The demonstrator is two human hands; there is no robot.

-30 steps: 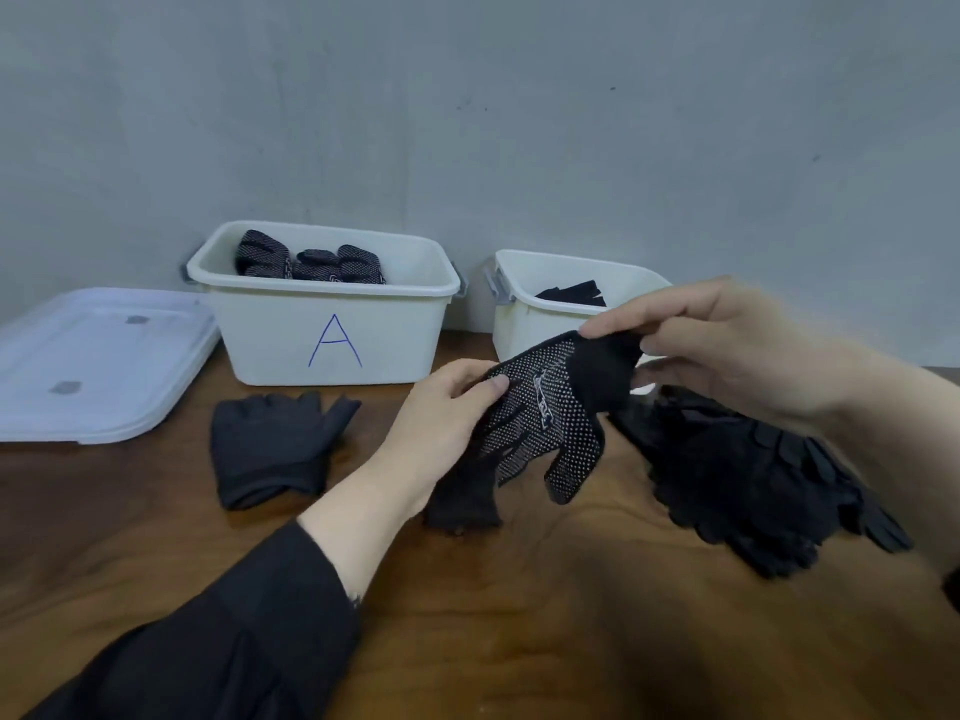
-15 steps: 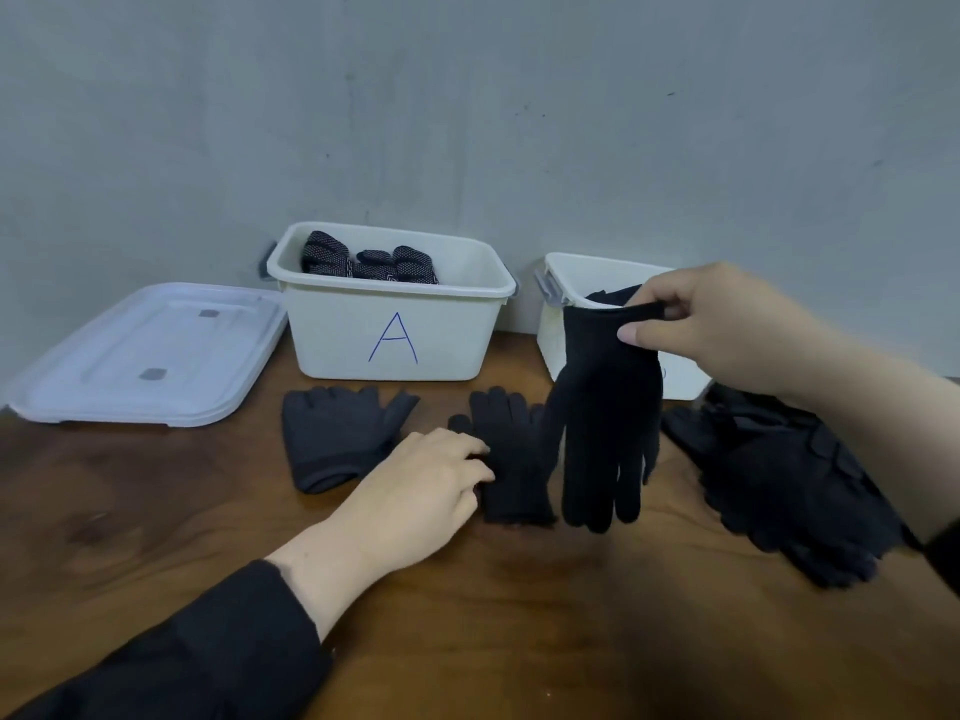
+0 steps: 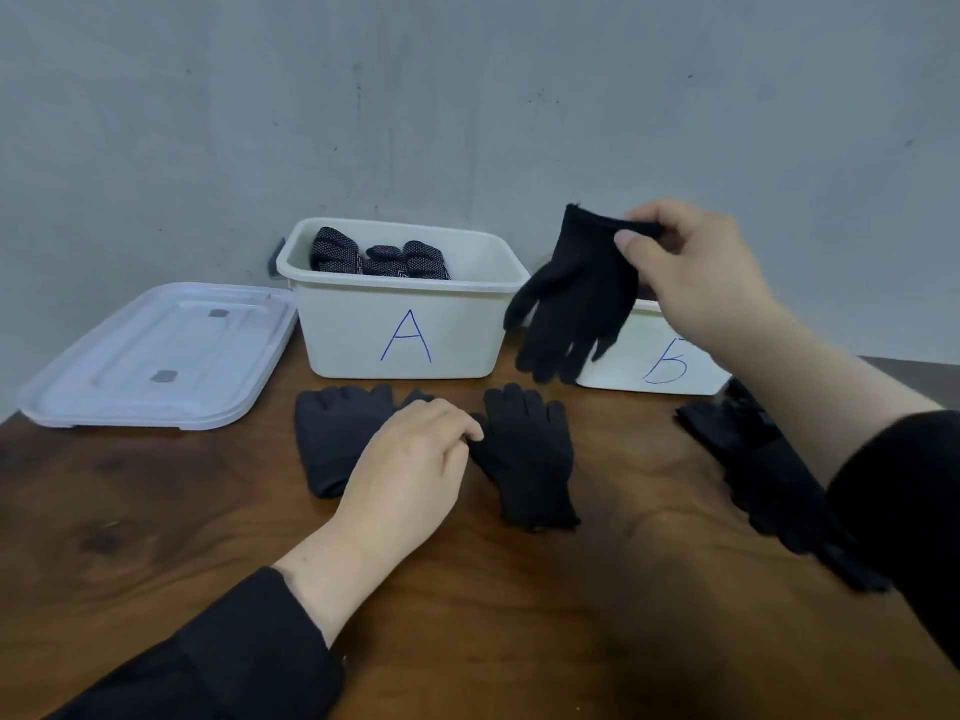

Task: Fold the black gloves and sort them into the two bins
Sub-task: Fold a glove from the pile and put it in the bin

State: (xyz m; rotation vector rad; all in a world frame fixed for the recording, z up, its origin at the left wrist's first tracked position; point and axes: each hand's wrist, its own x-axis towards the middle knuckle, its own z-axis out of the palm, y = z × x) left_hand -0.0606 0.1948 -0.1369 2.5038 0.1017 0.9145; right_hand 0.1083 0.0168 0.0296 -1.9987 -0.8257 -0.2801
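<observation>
My right hand (image 3: 691, 272) pinches the cuff of a plain black glove (image 3: 571, 298), which hangs fingers-down in the air between bin A (image 3: 400, 324) and bin B (image 3: 660, 361). My left hand (image 3: 410, 465) rests on the table with curled fingertips touching the thumb edge of a flat black glove (image 3: 530, 454). A folded black glove (image 3: 332, 433) lies to its left, partly behind my hand. Bin A holds several dotted black gloves (image 3: 379, 257). Bin B's inside is hidden by the hanging glove and my hand.
A white lid (image 3: 156, 356) lies upside down at the left of the wooden table (image 3: 519, 615). A pile of black gloves (image 3: 763, 459) sits at the right, partly under my right sleeve. A grey wall stands close behind the bins.
My right hand has lifted the hanging glove higher and further right, from above the flat glove to in front of bin B. My left hand stayed by the flat glove.
</observation>
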